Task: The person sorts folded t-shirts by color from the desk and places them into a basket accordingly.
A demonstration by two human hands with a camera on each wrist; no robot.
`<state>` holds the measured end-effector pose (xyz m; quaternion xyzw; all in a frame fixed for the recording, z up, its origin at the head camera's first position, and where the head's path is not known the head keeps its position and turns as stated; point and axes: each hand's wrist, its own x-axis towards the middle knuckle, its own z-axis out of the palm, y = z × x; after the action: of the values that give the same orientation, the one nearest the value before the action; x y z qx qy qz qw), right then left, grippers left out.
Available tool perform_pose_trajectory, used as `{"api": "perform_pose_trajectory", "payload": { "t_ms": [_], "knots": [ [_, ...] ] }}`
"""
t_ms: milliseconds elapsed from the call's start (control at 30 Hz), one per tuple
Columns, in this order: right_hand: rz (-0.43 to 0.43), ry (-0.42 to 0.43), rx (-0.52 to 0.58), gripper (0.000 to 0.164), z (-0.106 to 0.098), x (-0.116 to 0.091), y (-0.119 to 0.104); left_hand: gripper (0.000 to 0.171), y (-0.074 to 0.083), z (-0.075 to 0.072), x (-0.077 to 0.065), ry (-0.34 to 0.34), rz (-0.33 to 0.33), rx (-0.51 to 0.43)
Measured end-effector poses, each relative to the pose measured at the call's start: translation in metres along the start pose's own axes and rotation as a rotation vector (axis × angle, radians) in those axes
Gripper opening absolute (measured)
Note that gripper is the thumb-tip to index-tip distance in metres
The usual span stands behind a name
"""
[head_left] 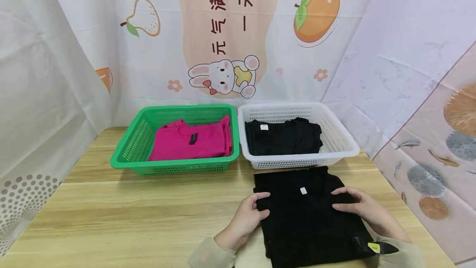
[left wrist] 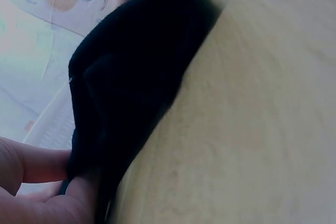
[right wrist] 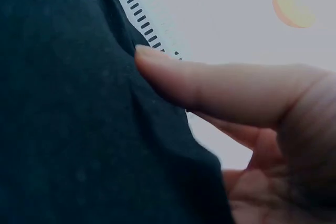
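Observation:
A folded black T-shirt point(head_left: 305, 218) with a small white neck label point(head_left: 303, 190) lies flat on the table, right of the middle. At its left edge my left hand point(head_left: 246, 217) pinches the cloth between thumb and fingers. My right hand point(head_left: 368, 208) grips the opposite edge. In the right wrist view the thumb point(right wrist: 210, 87) lies on top of the black cloth point(right wrist: 79, 108), with the other fingers partly hidden behind the edge. The left wrist view shows the left fingers point(left wrist: 47, 166) at the side of the dark cloth point(left wrist: 126, 61).
Just behind the T-shirt stands a white plastic basket point(head_left: 305, 160) holding folded black clothing point(head_left: 284, 137). Left of it, a green basket point(head_left: 178, 168) contains folded pink clothing point(head_left: 189, 139). The wooden table point(head_left: 141, 218) ends at printed cloth hangings point(head_left: 148, 73) behind and at both sides.

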<state>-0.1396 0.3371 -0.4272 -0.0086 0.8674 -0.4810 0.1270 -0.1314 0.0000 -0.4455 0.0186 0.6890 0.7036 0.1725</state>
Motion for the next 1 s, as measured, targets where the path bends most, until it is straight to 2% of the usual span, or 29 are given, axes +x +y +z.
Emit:
{"api": "perform_pose_trajectory", "payload": {
  "t_ms": [100,233,300,433,533,667,833,900,1000],
  "knots": [
    [-0.005,-0.046,0.04,0.045,0.001,0.001,0.0,0.041,-0.001,0.0,0.0,-0.023,-0.009,-0.022],
    [0.002,-0.082,0.138,0.038,0.001,0.003,0.002,0.042,-0.001,0.001,-0.002,-0.09,-0.059,-0.154],
    [-0.005,-0.105,0.188,0.033,0.0,0.004,0.003,0.046,-0.001,0.001,-0.002,-0.122,-0.08,-0.19],
    [-0.049,-0.171,0.253,0.031,-0.003,0.004,0.006,0.058,0.001,0.001,-0.003,-0.149,-0.087,-0.159],
    [-0.052,-0.214,0.306,0.034,-0.005,0.003,0.006,0.063,0.003,0.002,-0.004,-0.145,-0.077,-0.135],
    [-0.024,-0.183,0.296,0.038,-0.007,0.001,0.003,0.063,0.006,0.001,-0.005,-0.14,-0.061,-0.147],
    [-0.012,-0.102,0.189,0.048,-0.01,-0.002,-0.004,0.063,0.01,0.0,-0.008,-0.129,-0.044,-0.128],
    [-0.023,-0.097,0.186,0.048,-0.012,-0.003,-0.006,0.062,0.014,-0.001,-0.01,-0.118,-0.036,-0.103],
    [-0.044,-0.108,0.241,0.044,-0.014,-0.005,-0.009,0.062,0.022,-0.004,-0.014,-0.108,-0.016,-0.076]
  ]
}}
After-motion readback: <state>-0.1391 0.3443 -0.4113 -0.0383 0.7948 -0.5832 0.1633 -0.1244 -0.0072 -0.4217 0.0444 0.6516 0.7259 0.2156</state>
